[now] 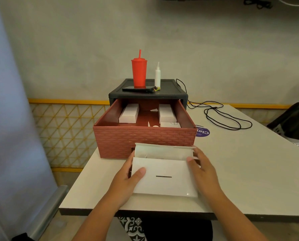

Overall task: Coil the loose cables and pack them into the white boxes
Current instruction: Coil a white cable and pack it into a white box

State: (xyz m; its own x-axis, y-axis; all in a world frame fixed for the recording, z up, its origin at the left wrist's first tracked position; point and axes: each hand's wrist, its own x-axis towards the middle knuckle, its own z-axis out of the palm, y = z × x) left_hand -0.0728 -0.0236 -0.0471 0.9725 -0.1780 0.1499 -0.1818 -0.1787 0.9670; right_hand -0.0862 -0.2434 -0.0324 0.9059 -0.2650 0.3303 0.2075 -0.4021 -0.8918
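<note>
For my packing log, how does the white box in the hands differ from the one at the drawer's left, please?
The held box is outside the drawer, open at its far end; the drawer box lies closed inside. The left hand and right hand grip the held box; the drawer box is untouched. Both are white and oblong.

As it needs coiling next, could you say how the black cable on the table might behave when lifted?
Probably floppy: the black cable lies in loose, uneven loops. Likely light, being thin. It may drag or snag, since one end runs up beside the black cabinet.
</note>
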